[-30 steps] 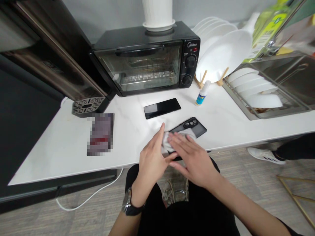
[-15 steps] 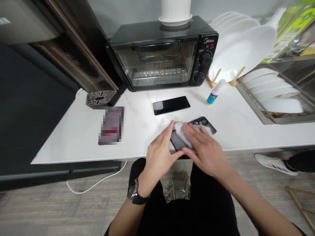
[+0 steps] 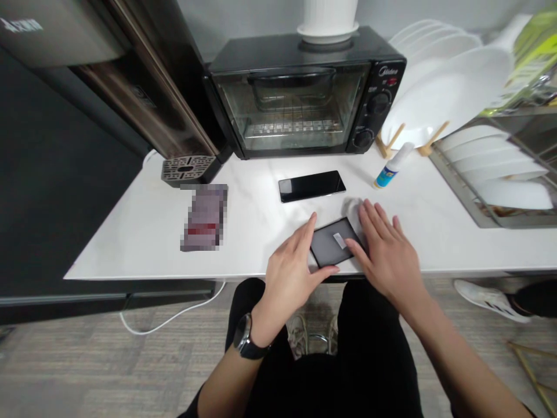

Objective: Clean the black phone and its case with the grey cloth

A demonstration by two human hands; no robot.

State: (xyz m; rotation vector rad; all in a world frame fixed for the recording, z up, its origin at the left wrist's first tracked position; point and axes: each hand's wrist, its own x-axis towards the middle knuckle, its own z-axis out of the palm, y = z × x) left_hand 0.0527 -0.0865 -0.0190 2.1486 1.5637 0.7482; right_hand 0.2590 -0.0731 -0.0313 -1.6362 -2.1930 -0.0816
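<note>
A dark phone case [image 3: 326, 244] lies near the counter's front edge, its grey inner side up, with a small pale label [image 3: 340, 241] on it. My left hand [image 3: 291, 267] grips its left end, thumb along the near edge and fingers at the far edge. Over the right end lies my right hand [image 3: 389, 258], fingers pressed down and thumb on the case by the label. A crumpled whitish wipe [image 3: 350, 206] shows beside the right fingertips, mostly covered by that hand. The case's camera end is hidden. Behind it rests a black smartphone [image 3: 312, 186].
A small spray bottle [image 3: 387, 174] stands to the right. At the back are a toaster oven [image 3: 300, 110], white plates [image 3: 456, 75] and a dish rack [image 3: 474, 215]. A blurred-out flat item [image 3: 206, 217] and a drink dispenser [image 3: 187, 168] are on the left. Another person's shoe [image 3: 487, 299] shows at right.
My right hand has slid right with the wipe, baring the middle of the case and its label. My left hand keeps its grip. The view has shifted slightly.
</note>
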